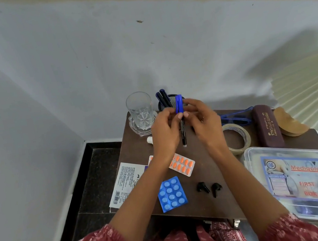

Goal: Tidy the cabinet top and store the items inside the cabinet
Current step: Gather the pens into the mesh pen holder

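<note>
while left hand [165,133] grips pen [183,135] | box [305,177]: medigold | case [268,125]: prince opticals

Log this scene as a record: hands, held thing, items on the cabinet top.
left hand: pinches the pen
right hand: pinches the same pen near its blue cap
pen: roughly upright, held above the cabinet top, cap end up
on top: glass, pen holder, tape, glasses case, orange pills, blue pills, earbuds, first aid box
</note>
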{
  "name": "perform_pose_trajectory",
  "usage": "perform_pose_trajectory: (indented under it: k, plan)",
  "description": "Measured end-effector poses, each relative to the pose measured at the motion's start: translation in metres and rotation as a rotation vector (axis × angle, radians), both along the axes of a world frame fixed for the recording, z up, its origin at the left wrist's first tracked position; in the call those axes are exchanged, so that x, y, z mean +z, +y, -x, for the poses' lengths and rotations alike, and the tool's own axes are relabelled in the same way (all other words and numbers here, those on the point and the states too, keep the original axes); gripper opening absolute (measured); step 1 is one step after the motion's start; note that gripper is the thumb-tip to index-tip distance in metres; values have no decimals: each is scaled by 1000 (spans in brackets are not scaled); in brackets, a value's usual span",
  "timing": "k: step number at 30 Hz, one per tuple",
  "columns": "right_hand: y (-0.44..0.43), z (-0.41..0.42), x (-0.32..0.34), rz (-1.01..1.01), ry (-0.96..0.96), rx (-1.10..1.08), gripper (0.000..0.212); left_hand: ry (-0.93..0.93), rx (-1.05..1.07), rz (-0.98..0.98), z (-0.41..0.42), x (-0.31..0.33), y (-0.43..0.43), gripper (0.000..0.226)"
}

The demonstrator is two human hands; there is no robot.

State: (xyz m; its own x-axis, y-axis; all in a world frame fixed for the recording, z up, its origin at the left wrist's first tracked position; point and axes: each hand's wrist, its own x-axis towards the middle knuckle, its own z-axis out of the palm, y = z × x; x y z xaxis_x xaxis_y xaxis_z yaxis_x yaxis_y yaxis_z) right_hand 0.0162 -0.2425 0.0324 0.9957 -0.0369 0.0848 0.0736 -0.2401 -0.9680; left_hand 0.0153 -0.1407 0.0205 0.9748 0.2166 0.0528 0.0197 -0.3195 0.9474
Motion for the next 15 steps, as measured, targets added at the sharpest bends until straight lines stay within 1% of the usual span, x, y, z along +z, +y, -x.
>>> perform_pose_trajectory:
  k: [4, 9, 15]
  plan:
    - [2, -19, 15, 50, -82, 55, 34, -75, 30, -5, -18, 24, 1, 20]
    - [8, -41, 23, 88, -155, 22, 40, -119, 75, -67, -42, 38, 3, 23]
    - [14, -53, 15, 92, -142, -12, 35, -120, 78, -131, -54, 32, 5, 23]
